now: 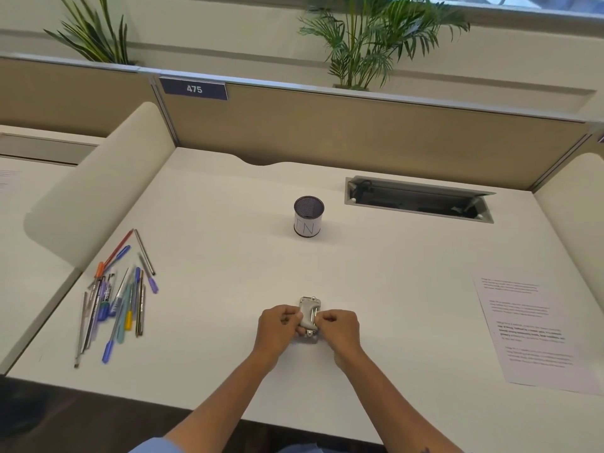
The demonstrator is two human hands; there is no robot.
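The grey metal device (309,313) lies on the tabletop (228,273), on the near side of the mesh pen cup (308,217), almost in line with it and well apart from it. The left hand (279,323) grips the device's left edge, fingers curled and clamped on the casing. The right hand (340,326) pinches the right edge, fingers curled likewise (the type of device cannot be told). The heap of pens (117,299) lies left of the cup, nearer the person. The printed sheet (536,331) lies right of the cup, also nearer. The open cable hatch (418,199) sits near the cup, on its right.
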